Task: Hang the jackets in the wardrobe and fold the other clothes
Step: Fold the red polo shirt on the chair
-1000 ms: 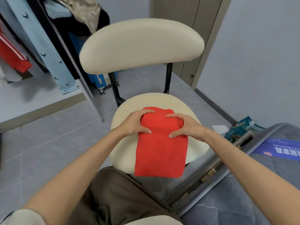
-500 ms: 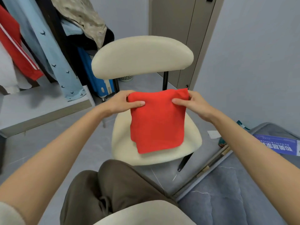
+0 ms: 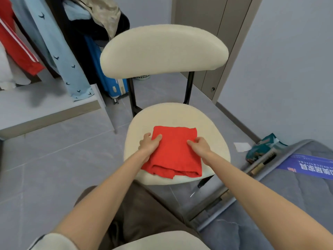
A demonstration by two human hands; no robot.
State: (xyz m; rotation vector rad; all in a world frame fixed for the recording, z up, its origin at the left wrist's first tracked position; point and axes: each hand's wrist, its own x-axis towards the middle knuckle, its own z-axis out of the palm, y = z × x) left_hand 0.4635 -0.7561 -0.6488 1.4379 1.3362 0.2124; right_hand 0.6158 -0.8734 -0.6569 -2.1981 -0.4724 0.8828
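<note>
A folded red garment [image 3: 174,152] was held flat on the cream chair seat [image 3: 212,127], toward its front.

Its left edge was gripped by the left hand [image 3: 148,145], with the thumb laid on top, and its right edge was pinched by the right hand [image 3: 199,146] with curled fingers, so the hands were kept apart with the cloth between them. Layered hems were seen at the near edge. Beyond the backrest [image 3: 162,49], a light blue shirt [image 3: 59,51] and a red jacket [image 3: 19,49] were hung at the left, with a blue suitcase [image 3: 108,76] near them. A blue booklet [image 3: 310,166] was laid on the grey bed [image 3: 288,204] at the right.
</note>
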